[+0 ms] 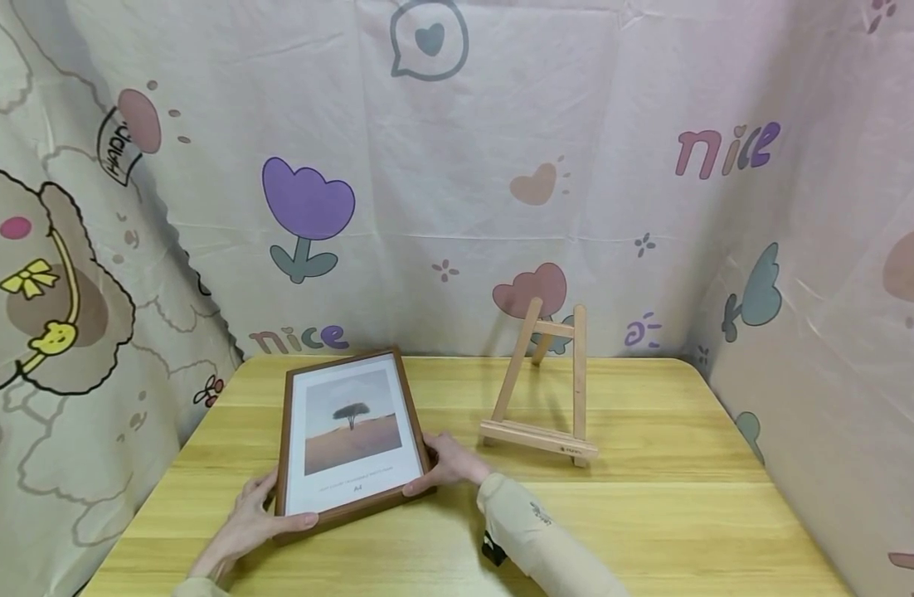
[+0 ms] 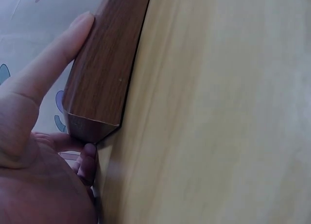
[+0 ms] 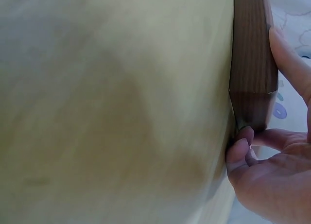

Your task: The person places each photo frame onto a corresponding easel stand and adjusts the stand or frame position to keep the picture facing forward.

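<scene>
A brown wooden picture frame (image 1: 352, 489) lies face up at the left of the table, slightly turned, showing a print of a lone tree on a sandy plain with a white border. My left hand (image 1: 250, 524) grips its lower left corner, thumb along the top of the front edge and fingers at the side. At the lower right corner, my right hand (image 1: 453, 463) holds it the same way. Both wrist views show the dark wood-grained side of the frame (image 2: 109, 63) close against the tabletop, with curled fingertips (image 3: 238, 151) low by the corner.
A small light wood easel (image 1: 539, 437) stands upright right of the picture frame. The yellow wood-grain table (image 1: 651, 514) is enclosed at the back and sides by a printed cloth (image 1: 427, 166) with flowers, hearts and lettering.
</scene>
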`<state>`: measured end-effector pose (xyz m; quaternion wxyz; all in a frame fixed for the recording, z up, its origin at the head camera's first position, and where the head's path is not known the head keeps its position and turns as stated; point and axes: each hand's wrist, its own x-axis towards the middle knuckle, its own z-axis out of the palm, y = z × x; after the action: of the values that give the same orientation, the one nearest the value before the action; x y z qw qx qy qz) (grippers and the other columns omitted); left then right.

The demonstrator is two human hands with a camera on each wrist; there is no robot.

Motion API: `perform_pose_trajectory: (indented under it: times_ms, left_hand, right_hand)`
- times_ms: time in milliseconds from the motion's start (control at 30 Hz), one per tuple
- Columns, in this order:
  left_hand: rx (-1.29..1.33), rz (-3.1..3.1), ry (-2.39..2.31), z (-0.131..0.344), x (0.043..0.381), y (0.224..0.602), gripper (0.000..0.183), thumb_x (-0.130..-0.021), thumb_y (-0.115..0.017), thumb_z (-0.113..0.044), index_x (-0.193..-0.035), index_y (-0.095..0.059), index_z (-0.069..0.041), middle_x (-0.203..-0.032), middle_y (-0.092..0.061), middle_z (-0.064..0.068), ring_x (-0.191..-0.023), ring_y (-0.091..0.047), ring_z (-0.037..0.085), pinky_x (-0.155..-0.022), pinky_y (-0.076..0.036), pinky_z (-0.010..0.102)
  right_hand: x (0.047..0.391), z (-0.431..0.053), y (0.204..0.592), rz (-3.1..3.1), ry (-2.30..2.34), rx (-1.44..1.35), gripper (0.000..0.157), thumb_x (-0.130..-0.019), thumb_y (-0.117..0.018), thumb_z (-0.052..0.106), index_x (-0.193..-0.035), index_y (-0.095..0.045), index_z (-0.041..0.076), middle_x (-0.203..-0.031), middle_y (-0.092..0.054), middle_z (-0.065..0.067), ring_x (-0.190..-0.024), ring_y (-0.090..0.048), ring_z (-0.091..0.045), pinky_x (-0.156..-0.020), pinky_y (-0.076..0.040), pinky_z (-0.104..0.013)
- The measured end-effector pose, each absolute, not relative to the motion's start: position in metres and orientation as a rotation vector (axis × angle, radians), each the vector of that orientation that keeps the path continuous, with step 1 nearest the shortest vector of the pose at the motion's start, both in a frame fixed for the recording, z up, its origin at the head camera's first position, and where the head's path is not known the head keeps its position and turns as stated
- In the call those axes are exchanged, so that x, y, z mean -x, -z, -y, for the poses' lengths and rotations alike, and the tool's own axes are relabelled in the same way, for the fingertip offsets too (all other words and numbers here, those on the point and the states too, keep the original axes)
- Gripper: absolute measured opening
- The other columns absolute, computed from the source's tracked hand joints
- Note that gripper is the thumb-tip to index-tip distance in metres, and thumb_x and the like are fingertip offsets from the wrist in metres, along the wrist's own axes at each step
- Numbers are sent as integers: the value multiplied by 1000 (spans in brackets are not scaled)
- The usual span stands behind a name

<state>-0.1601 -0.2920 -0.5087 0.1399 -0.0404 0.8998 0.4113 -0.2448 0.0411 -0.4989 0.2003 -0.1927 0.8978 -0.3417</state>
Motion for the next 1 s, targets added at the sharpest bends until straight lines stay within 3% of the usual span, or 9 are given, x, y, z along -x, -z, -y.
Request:
perform_pose_trajectory:
  times_ms: [267, 533, 767, 1000]
  left_hand:
    - [154, -2588, -1179, 289, 161, 508, 123, -79, -83, -45, -159, -3, 4, -155, -5, 41, -139, -15, 60, -111, -24, 79]
    - [152, -2602, -1150, 288, 158, 507, 122, -80, -82, -44, -159, -2, 3, -156, -4, 41, -140, -14, 61, -110, -26, 80]
    - [153, -2595, -1164, 288, 157, 507, 122, -81, -81, -43, -159, 0, 3, -156, -5, 42, -140, -15, 62, -110, -26, 79]
    - [162, -2576, -1178, 288, 156, 505, 125, -81, -81, -44, -159, 5, 2, -160, 2, 41, -143, -7, 63, -112, -19, 80]
  right_hand:
    - [244, -43, 501, -2499, 1004, 543, 105, -75, -90, 35, -156, -33, 2, -158, -35, -29, -145, -39, -41, -118, -38, -54]
    - [241, -42, 499, -2517, 993, 529, 105, -75, -89, 37, -155, -33, 0, -159, -33, -29, -148, -34, -44, -120, -35, -57]
    - [239, -41, 499, -2543, 998, 538, 105, -73, -91, 35, -155, -34, 0, -155, -40, -28, -142, -43, -41, -116, -41, -55]
    - [238, -40, 500, -2534, 1060, 587, 103, -73, -91, 32, -155, -35, 1, -148, -50, -25, -135, -50, -38, -113, -45, -53]
